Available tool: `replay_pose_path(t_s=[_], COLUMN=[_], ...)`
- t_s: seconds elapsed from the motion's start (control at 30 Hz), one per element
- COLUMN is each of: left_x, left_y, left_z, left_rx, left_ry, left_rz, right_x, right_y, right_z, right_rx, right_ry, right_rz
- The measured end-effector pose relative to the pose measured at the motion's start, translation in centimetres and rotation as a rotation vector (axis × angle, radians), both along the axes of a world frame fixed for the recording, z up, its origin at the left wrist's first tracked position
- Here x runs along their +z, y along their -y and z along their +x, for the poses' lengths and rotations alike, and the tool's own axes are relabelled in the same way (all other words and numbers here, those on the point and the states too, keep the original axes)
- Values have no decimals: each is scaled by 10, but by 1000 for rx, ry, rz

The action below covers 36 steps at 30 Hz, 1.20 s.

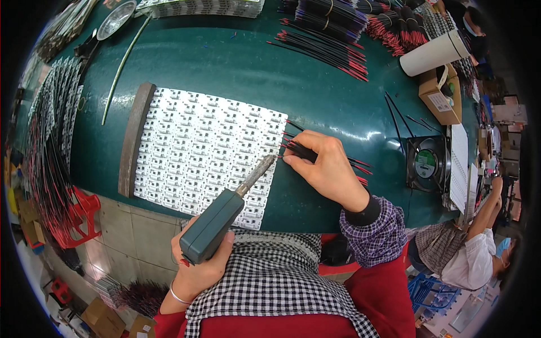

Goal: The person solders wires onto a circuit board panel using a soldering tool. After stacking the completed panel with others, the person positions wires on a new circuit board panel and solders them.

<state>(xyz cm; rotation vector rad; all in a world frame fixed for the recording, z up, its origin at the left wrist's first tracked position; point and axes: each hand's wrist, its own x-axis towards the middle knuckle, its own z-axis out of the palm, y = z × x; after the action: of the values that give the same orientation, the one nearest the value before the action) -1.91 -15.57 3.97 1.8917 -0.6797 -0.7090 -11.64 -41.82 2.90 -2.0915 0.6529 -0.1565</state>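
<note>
My left hand is wrapped round a dark green soldering gun, its metal tip pointing up and right. The tip reaches the right edge of a white panel of small circuit boards, which lies flat on the table. My right hand pinches several black wires with red ends at that same edge, close to the tip. Whether tip and wire touch, I cannot tell. A few wires stick out from the panel's edge above my fingers, and red wire ends show beyond my right hand.
A brown bar lies along the panel's left edge. Wire bundles lie at the back of the green table. A small black fan, a white cylinder and a cardboard box stand right. Another person works at far right.
</note>
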Motion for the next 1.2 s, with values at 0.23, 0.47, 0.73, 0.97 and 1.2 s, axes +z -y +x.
replay_pose_path(t_s=[0.23, 0.47, 0.73, 0.97, 1.2], left_x=[-6, -5, -9, -2, -13], left_y=[-9, -21, -32, -20, -24], left_z=[-4, -12, -11, -16, -11], left_rx=[-62, 122, 91, 154, 12], left_ry=[129, -68, -80, -77, 200], left_rz=[-31, -79, -64, -112, -59], right_x=[1, 1, 9, -3, -3], right_y=[-1, -3, -22, -30, -32], right_z=[-2, -5, -17, -15, -13], right_rx=[1, 29, -27, -41, -70], right_ry=[-12, 15, 280, 173, 91], right_rz=[-22, -93, -292, -46, -52])
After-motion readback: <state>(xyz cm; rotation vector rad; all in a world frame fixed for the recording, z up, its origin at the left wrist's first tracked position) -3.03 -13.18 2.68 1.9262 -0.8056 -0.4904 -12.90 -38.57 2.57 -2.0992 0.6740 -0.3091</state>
